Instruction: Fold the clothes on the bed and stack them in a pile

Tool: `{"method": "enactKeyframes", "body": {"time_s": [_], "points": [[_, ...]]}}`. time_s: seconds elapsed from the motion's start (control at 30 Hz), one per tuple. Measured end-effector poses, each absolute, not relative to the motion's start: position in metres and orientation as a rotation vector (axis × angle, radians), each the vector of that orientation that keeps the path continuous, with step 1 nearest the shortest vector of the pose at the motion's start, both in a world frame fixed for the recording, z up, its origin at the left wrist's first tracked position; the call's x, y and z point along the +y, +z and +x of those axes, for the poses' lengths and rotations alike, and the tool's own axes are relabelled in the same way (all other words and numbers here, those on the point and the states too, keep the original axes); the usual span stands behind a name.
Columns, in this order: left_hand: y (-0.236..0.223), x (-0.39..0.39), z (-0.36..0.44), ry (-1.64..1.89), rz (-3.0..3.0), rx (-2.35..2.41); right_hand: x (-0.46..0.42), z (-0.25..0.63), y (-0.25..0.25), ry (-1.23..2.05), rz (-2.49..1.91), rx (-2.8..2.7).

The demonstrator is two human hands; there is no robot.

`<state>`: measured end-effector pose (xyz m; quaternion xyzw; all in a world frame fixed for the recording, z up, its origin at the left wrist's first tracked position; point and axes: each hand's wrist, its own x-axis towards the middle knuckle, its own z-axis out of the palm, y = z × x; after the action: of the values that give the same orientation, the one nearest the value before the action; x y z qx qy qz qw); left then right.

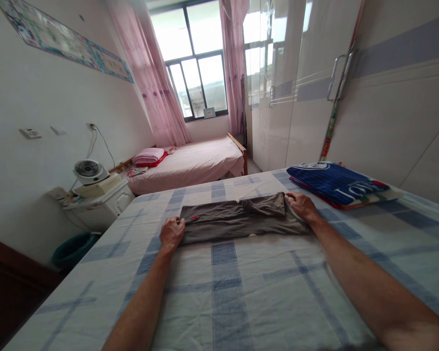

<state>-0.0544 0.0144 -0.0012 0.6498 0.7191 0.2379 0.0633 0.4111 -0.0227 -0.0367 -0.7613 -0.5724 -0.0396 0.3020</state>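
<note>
A dark grey-brown garment [237,219] lies folded into a long strip across the bed with the blue-checked sheet [227,287]. My left hand [172,232] grips its left end, fingers curled over the edge. At the right end, my right hand [303,205] rests with fingers closed on the cloth. Both forearms reach in from the bottom of the view.
A folded blue towel with white letters [338,184] lies at the bed's far right, near white wardrobe doors [314,87]. Beyond is a pink bed [190,163] under a window. A white cabinet with a small fan [89,171] stands at left, a teal bin [73,248] below.
</note>
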Motion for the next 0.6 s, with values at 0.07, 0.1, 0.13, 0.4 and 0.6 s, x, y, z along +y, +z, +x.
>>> {"method": "enactKeyframes", "body": {"time_s": [0.07, 0.1, 0.13, 0.4, 0.6], "points": [[0.004, 0.023, -0.055, 0.722, 1.865, 2.165, -0.023, 0.411, -0.036, -0.1, -2.012, -1.485], [0.006, 0.026, -0.055, 0.725, 1.812, 2.146, -0.023, 0.412, -0.036, -0.098, -2.008, -1.472], [0.008, 0.03, -0.055, 0.731, 1.761, 2.117, -0.024, 0.411, -0.036, -0.095, -2.003, -1.461], [0.017, 0.022, -0.042, 0.813, 1.352, 1.625, -0.025, 0.414, -0.036, -0.053, -1.97, -1.33], [0.044, 0.017, 0.005, 0.952, 1.244, 1.246, -0.027, 0.416, -0.031, 0.008, -1.983, -1.191]]}}
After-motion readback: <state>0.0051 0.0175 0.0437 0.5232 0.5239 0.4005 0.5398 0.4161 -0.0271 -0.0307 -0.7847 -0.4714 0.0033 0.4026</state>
